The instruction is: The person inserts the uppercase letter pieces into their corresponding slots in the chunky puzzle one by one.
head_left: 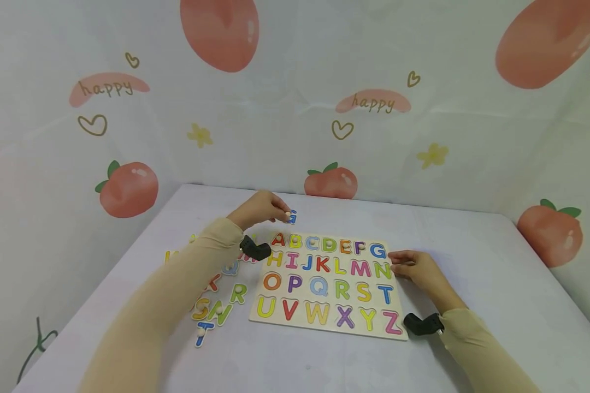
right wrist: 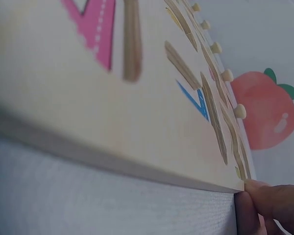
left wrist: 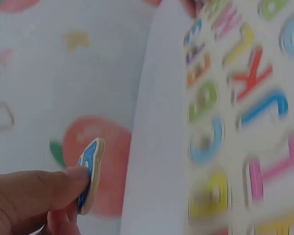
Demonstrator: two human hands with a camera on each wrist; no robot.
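Observation:
My left hand [head_left: 260,210] pinches a blue letter G piece [head_left: 292,218] by its knob, just beyond the top edge of the wooden alphabet board [head_left: 295,323]. In the left wrist view, thumb and fingers hold this G piece [left wrist: 91,171] on its side, apart from the board. At the board's right edge, near the printed G and N, my right hand [head_left: 420,270] grips the rim. The right wrist view shows its thumb [right wrist: 269,198] on the board's corner, fingers lower down. Knobbed pieces from A to F sit in the top row; lower rows show printed letters without knobs.
Loose knobbed letters lie left of the board, among them R [head_left: 238,293], S [head_left: 200,309], N [head_left: 221,314], T [head_left: 204,333] and Q [head_left: 230,268]. My left sleeve [head_left: 167,295] hides some of them. A fruit-printed cloth [head_left: 285,125] hangs behind the white table [head_left: 472,234].

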